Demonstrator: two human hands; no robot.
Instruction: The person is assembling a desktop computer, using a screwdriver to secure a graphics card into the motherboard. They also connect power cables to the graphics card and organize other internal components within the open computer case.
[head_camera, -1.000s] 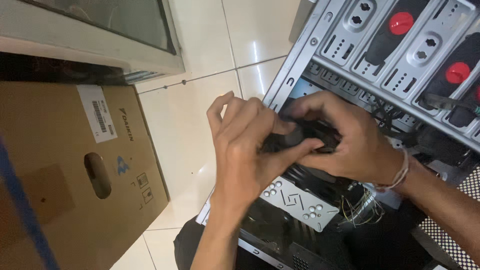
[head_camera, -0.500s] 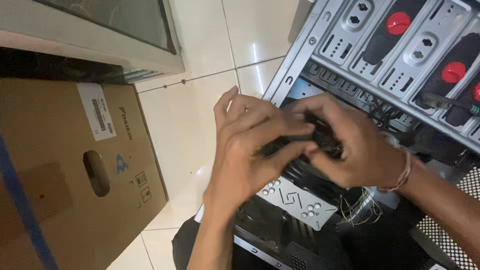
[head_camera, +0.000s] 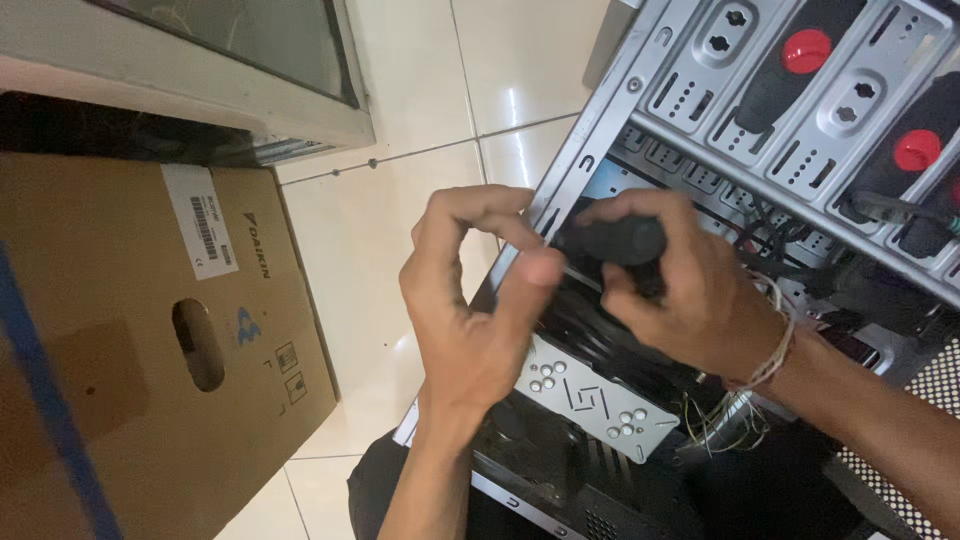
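Evidently the right hand wraps its fingers round a black screwdriver handle inside the open computer case at frame right, while the left hand, fingers curled with thumb out, hovers beside it, seemingly to steady it.

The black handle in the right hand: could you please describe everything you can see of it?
The black handle is thick, rounded and matte, perhaps rubber or plastic. It lies roughly level, just inside the open side of the grey metal computer case, above a silver bracket. The right hand wraps it, fingers curled over the top and thumb beneath, so only the middle stretch shows. Its working end is hidden. The left hand is close beside its left end, thumb raised; whether it touches is unclear.
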